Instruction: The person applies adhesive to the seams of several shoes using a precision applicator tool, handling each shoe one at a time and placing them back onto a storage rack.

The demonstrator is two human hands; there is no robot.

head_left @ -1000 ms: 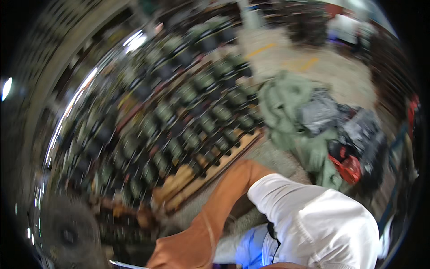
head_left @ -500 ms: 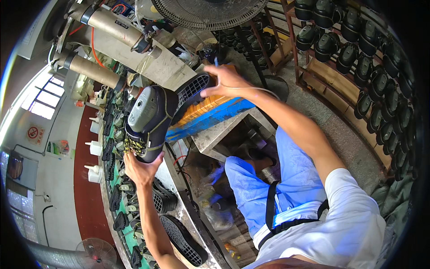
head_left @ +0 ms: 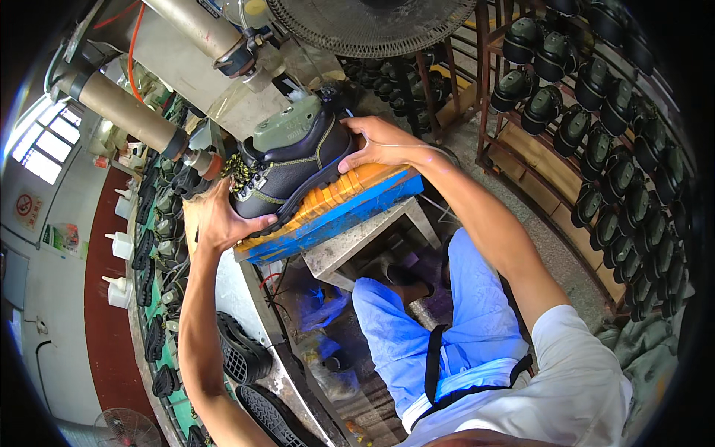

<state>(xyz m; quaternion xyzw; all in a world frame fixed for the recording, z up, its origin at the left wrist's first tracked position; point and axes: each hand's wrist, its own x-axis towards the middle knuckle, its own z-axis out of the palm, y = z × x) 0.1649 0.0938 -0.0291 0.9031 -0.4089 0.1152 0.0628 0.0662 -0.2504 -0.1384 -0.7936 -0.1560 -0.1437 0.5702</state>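
Observation:
A black work shoe (head_left: 294, 173) with yellow stitching and laces sits upright on a black rubber sole (head_left: 311, 188). A grey-green shoe last (head_left: 287, 125) fills its opening. Beneath them is the orange ribbed pad (head_left: 376, 176) of a blue press base (head_left: 335, 214). My left hand (head_left: 217, 217) grips the toe end, thumb low along the front of the sole. My right hand (head_left: 381, 143) clasps the heel end, thumb on the near side and fingers behind. Part of the sole is hidden by the shoe.
Two press cylinders (head_left: 130, 112) reach in above the pad. Loose soles (head_left: 272, 413) lie on the bench at my left, beside a green conveyor with shoe parts. A large fan (head_left: 372, 26) stands ahead, and a rack of lasted shoes (head_left: 573, 119) at right.
The shoe has been turned from tilted to upright and brought rightward onto the sole and pad. My left hand moved up with it; my right hand stays at the heel end.

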